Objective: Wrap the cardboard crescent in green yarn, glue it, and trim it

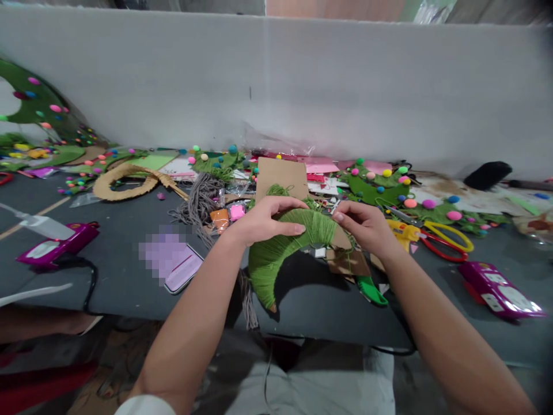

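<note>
A curved cardboard crescent wrapped in green yarn (280, 248) is held above the dark table (121, 276). My left hand (263, 222) lies over its top with the fingers closed around it. At the bare cardboard end on the right, my right hand (367, 225) pinches the crescent and the green yarn. A loose tuft of green yarn (279, 189) sits just behind my left hand.
Grey yarn (201, 202), a brown cardboard sheet (280, 176), a tan wrapped ring (125, 181), felt shapes with coloured pompoms (380, 187), red-yellow scissors (444, 239), a yellow glue gun (404, 233) and purple glue guns (60, 248) (496, 288) lie about. A white wall stands behind.
</note>
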Demonstrator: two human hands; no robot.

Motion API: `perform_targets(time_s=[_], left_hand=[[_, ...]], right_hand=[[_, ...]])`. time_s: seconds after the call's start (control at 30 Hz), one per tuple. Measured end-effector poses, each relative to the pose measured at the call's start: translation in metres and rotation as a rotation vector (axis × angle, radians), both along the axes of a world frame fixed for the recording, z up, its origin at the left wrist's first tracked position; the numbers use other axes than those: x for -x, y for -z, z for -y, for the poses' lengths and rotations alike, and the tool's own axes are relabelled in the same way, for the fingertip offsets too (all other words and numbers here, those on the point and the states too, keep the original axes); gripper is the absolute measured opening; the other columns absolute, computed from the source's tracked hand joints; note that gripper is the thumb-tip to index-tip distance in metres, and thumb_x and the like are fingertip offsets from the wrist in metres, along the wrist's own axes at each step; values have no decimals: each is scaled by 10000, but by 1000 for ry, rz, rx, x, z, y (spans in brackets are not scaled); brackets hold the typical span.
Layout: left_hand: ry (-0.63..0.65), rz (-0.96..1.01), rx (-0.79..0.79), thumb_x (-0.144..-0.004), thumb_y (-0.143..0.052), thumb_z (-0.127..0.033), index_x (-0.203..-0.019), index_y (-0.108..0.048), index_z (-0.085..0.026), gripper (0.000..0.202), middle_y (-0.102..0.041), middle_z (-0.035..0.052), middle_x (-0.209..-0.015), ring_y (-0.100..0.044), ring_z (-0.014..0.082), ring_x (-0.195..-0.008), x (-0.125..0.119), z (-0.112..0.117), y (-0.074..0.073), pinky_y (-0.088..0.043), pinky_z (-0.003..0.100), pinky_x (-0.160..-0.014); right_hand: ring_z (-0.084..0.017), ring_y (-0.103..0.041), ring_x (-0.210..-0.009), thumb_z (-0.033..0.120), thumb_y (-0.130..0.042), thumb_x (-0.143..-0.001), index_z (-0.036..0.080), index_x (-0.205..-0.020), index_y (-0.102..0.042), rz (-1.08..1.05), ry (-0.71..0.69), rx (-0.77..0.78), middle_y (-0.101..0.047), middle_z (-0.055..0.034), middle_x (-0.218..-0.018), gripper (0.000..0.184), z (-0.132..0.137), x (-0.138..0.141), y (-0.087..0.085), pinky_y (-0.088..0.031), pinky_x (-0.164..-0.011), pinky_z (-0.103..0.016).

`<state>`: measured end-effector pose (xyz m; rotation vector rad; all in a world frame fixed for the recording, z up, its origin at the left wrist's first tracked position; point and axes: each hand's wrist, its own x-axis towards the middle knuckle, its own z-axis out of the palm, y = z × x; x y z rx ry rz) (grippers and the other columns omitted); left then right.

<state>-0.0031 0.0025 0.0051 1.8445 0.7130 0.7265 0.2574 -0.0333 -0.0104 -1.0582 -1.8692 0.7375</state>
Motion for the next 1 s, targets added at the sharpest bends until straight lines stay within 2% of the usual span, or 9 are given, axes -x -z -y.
perform_targets(time_s=[0.1, 0.23, 0.3, 0.37, 0.47, 0.6, 0.73, 0.87, 1.0], left_hand=[[2, 39, 34, -719, -808, -351, -1161, -666, -176, 496, -684, 90, -1183, -627, 226, -1079, 0, 0, 1, -482, 352, -936], [-19, 156, 166, -700, -825, -330, -1155, -668, -183, 503, -704, 85, -1128, -665, 206, -968, -3, 0, 6, -527, 326, -840], [-70, 244, 238, -695, -828, -326, -1154, -667, -182, 508, -719, 79, -1082, -680, 196, -902, -6, -1, 9, -542, 319, -798], [-158, 322, 263, -694, -824, -323, -1157, -664, -168, 513, -726, 83, -1069, -684, 190, -869, -9, -3, 11, -549, 324, -791], [-316, 314, 188, -701, -806, -300, -1137, -669, -127, 489, -721, 110, -1109, -680, 205, -914, -13, -8, 15, -542, 347, -840], [-460, 67, -76, -719, -773, -261, -1113, -688, -125, 426, -717, 106, -1142, -654, 229, -1033, -14, -11, 18, -490, 375, -952], [-384, -129, -190, -751, -741, -285, -1109, -696, -165, 380, -710, 76, -1153, -636, 228, -1059, -12, -6, 15, -471, 376, -973], [-261, -186, -128, -759, -738, -316, -1173, -668, -172, 443, -693, 79, -1190, -629, 225, -1082, -11, 0, 9, -468, 371, -981], [-166, -209, -85, -757, -744, -317, -1177, -665, -169, 453, -685, 88, -1212, -626, 226, -1100, -9, 3, 2, -468, 371, -981]], right_hand=[[-112, -370, -589, 480, -600, -914, 191, -738, -569, -54, 10, 41, -458, 11, -660, 340, -3, 1, 5, -296, -551, -260], [-123, -405, -585, 592, -619, -853, 197, -710, -542, -164, 48, 111, -467, 5, -657, 427, -7, 10, 15, -338, -546, -260], [-126, -421, -568, 621, -623, -832, 198, -710, -541, -179, 23, 148, -485, 4, -645, 448, -7, 16, 20, -355, -534, -263], [-128, -438, -556, 587, -583, -875, 193, -741, -574, -111, 19, 155, -510, 1, -633, 416, -5, 21, 22, -356, -522, -263], [-137, -502, -608, 450, -525, -953, 189, -894, -650, 80, 67, 52, -609, -18, -714, 295, 0, 25, 22, -376, -556, -262], [-143, -554, -649, 322, -548, -950, 196, -921, -662, 365, 71, -142, -677, -25, -787, 172, 3, 20, 17, -399, -622, -270], [-166, -595, -727, 269, -539, -952, 198, -977, -647, 489, 93, -285, -691, -55, -885, 131, 1, 9, 13, -412, -670, -281], [-173, -585, -771, 273, -512, -979, 200, -959, -628, 511, 27, -378, -645, -59, -855, 138, -1, 0, 7, -422, -706, -285], [-167, -562, -751, 294, -541, -972, 199, -920, -631, 469, -8, -389, -615, -52, -824, 141, -2, -3, 2, -412, -689, -287]])
